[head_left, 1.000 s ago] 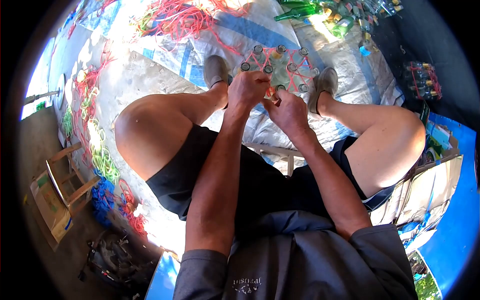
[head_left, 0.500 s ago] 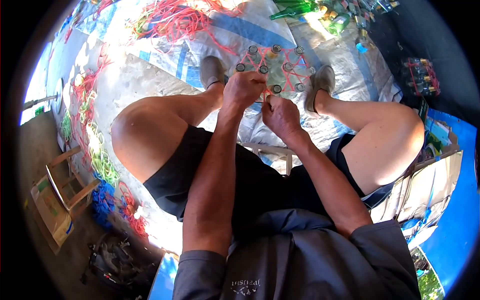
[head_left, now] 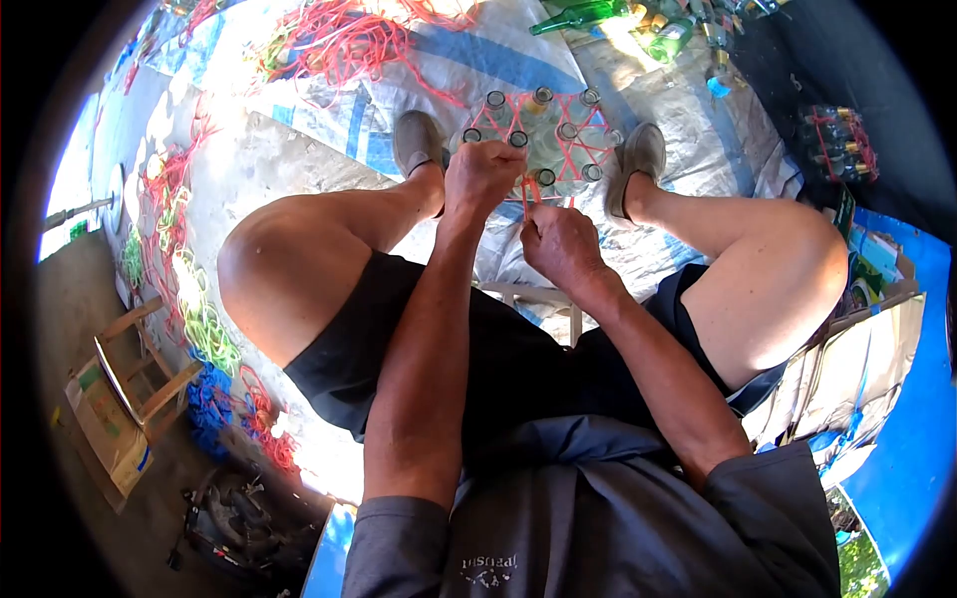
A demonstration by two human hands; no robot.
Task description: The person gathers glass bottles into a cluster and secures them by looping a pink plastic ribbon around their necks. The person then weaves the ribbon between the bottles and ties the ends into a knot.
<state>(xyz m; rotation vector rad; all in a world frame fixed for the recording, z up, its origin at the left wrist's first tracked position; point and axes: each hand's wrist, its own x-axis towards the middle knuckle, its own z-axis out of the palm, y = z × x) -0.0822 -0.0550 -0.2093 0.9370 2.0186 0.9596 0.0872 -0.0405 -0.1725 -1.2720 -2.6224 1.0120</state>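
Between my feet stands a cluster of clear glass bottles (head_left: 551, 149), upright, with red plastic strap (head_left: 573, 159) laced in crossing lines around their necks. At the near left edge of the cluster my left hand (head_left: 483, 174) is closed, its fingers pinched beside a bottle neck. What it pinches is hidden, though the strap runs close by. My right hand (head_left: 563, 241) is closed just nearer to my body, gripping a red strap end (head_left: 529, 189) that stretches up to the bottles.
A loose heap of red strap (head_left: 344, 40) lies on the white and blue sheet (head_left: 478, 60). Green bottles (head_left: 578, 17) lie at the far right. Another tied bottle bundle (head_left: 840, 143) stands on the right. At left are tangled straps (head_left: 204, 319) and a wooden chair frame (head_left: 159, 389).
My right hand has drawn slightly toward my body, and more red strap shows between it and the bottles. My left hand has stayed nearly in place.
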